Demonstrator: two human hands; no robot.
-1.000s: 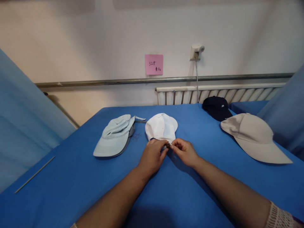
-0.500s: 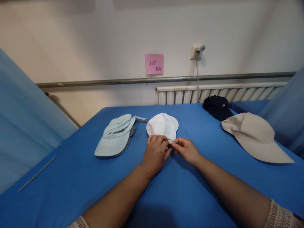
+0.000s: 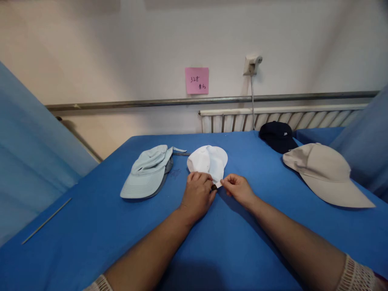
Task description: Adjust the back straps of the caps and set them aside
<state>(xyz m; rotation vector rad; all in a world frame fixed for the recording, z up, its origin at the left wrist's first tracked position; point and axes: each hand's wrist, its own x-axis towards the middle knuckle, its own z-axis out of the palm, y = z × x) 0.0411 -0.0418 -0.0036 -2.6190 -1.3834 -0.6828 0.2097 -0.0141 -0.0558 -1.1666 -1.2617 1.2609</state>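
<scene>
A white cap [image 3: 202,159] lies on the blue-covered table with its brim on the far right side and its back edge towards me. My left hand [image 3: 198,193] is closed on that near edge, beside a small dark buckle [image 3: 214,187] on the strap. My right hand [image 3: 239,189] pinches the end of the white strap [image 3: 218,184], which sticks out to the right of the buckle. The left fingertips are partly hidden behind the hand and the cap.
Light blue caps [image 3: 145,173], seemingly stacked over a grey one, lie to the left. A beige cap [image 3: 329,171] and a navy cap [image 3: 277,136] lie to the right. A thin stick [image 3: 47,220] rests near the left edge of the blue table cover [image 3: 121,242].
My right hand has drawn slightly right, away from the buckle. More of the white strap now shows between the buckle and my right fingertips.
</scene>
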